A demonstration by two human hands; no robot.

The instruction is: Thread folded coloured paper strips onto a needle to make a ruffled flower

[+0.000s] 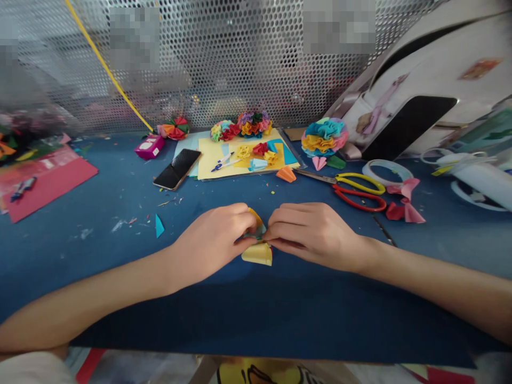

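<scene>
Both hands meet at the middle of the blue table (248, 304). My left hand (214, 237) and my right hand (310, 229) have their fingers closed in a pinch on a small folded yellow paper piece (258, 252). A bit of teal and orange paper shows between the fingertips. The piece rests on or just above the table top; most of it is hidden by my fingers.
Behind my hands lie a yellow paper sheet (212, 160) with small paper flowers and a pen, a black phone (176, 168), yellow and red scissors (358, 191), a tape roll (387, 172) and multicoloured paper flower balls (324, 136). Red paper (48, 181) lies left, a white bag (420, 90) right. A perforated metal screen (240, 64) closes the back.
</scene>
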